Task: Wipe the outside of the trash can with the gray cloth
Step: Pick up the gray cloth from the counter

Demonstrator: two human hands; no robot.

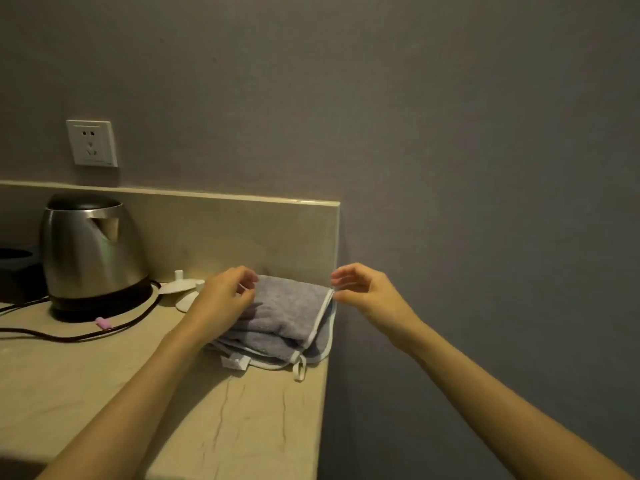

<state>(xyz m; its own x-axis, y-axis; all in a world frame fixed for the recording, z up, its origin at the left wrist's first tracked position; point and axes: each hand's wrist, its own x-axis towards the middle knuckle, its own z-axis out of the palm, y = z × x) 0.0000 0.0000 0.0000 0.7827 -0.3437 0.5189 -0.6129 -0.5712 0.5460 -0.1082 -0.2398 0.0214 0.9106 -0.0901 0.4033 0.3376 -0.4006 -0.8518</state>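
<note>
Beige counter (104, 375) | one gray cloth (287, 313) | left hand (221, 299) loose on it | right hand (363, 289) pinching its corner

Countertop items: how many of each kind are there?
Kettle: 1
Gray cloth: 1
Small white pieces: 2
Pink bit: 1
Dark cord: 1
Total: 6
</note>
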